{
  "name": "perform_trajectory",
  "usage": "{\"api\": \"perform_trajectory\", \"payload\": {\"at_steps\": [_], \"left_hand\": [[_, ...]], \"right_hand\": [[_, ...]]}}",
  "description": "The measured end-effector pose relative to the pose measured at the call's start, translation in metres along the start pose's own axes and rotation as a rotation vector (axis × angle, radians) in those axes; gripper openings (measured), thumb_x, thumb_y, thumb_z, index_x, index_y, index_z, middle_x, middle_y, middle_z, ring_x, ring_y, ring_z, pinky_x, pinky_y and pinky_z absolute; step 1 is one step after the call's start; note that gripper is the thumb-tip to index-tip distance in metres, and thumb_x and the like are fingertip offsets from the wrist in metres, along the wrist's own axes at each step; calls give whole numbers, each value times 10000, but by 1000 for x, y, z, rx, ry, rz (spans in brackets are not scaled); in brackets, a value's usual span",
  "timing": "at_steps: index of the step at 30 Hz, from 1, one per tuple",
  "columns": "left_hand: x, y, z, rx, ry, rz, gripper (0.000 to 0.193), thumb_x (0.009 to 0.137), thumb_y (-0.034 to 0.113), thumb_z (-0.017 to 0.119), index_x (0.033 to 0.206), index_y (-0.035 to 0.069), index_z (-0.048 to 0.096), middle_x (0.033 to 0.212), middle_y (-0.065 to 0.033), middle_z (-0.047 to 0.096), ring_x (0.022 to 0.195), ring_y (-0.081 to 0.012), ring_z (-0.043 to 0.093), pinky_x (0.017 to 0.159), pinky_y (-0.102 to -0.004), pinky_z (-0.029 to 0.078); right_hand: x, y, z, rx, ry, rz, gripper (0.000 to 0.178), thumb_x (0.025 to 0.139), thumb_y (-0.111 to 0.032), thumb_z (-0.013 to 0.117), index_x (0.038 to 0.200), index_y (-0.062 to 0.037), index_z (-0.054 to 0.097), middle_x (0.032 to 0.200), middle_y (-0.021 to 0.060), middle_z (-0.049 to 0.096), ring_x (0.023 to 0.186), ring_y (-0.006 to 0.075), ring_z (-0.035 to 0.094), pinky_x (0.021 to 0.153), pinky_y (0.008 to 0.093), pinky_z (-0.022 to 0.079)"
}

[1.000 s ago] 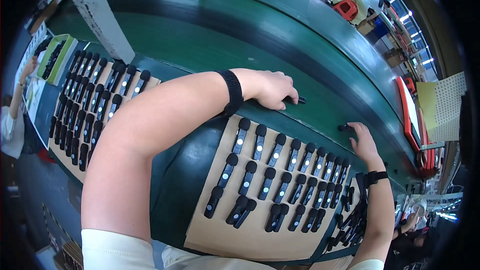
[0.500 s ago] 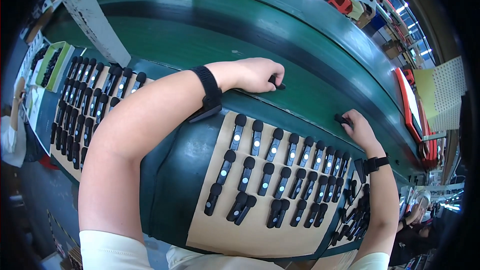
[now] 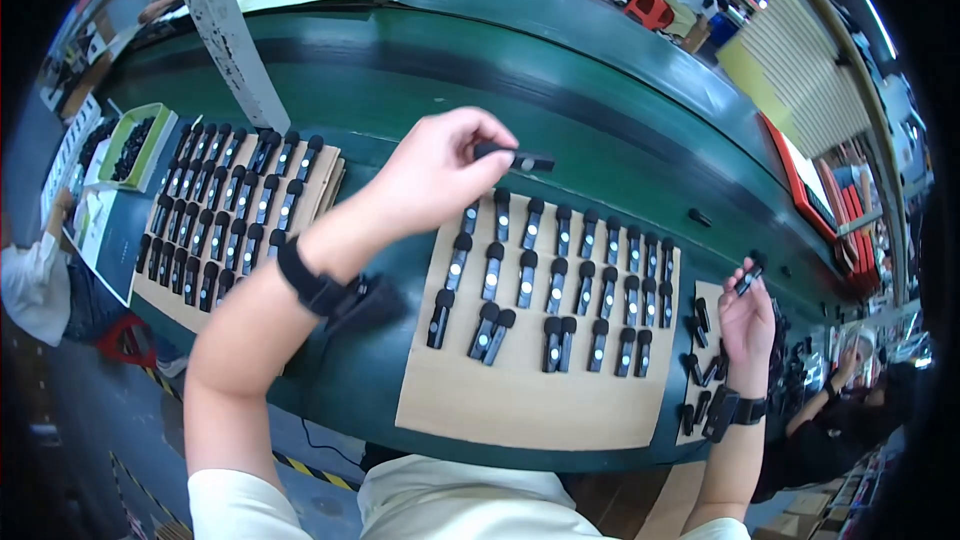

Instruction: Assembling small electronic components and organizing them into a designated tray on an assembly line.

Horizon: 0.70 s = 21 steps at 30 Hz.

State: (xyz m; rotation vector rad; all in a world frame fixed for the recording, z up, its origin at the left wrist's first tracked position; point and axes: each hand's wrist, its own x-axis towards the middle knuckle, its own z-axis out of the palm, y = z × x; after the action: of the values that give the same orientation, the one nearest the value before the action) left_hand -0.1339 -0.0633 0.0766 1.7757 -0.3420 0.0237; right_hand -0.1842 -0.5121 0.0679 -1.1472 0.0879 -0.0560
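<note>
there, black clip (image 3: 512,156) betw left hand (image 3: 432,180) fingertips

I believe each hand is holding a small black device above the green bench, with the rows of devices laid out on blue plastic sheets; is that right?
Not quite: in the head view the sheets are brown cardboard, not blue plastic. The left hand and right hand do each hold a small black device.

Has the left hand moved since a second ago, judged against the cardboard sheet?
Yes. The left hand came back from the belt toward the cardboard sheet, lifted, and now pinches a small black device over the sheet's far edge.
</note>
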Motion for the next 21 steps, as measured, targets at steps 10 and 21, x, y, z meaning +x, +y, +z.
{"api": "perform_trajectory", "payload": {"at_steps": [10,21], "left_hand": [[-166,68,83,82,-129,375,220,771,-14,702,988,3,672,915,-122,667,823,-246,650,740,-319,514],[-224,77,150,128,-166,432,261,741,-25,720,995,-9,658,907,-133,661,805,-227,626,721,-314,498]], "right_hand": [[-163,39,12,-175,-193,92,198,915,-74,640,1108,-46,608,966,52,633,829,102,595,712,239,491],[-224,56,82,-575,-565,-616,320,824,-92,770,1114,-7,665,893,105,652,756,206,612,649,296,478]]}}
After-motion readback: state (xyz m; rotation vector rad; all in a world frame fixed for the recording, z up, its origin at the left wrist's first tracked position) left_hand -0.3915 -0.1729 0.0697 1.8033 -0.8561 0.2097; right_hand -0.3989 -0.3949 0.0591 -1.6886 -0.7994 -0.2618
